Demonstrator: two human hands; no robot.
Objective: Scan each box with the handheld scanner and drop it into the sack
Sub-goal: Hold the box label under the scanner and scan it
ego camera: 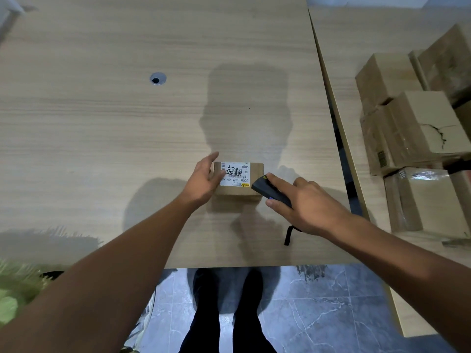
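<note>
Two hands: both reach over the table (102, 123), one at each side of a small box
Green stuff (15, 286): blurred, at the far left edge below the table
Hole (158, 79): round, in the tabletop, well beyond the hands
Left hand (204, 180): fingers apart, loosely spread, at the left side of the box; contact unclear
Box (239, 192): flat on the table near its front edge, white label (235, 174) facing up
Scanner (270, 191): black, tip over the right edge of the box
Right hand (309, 206): fingers closed around the scanner
Strap (288, 235): black, lying on the table below the right wrist
Stack (418, 133): more boxes piled on the next table at right
</note>
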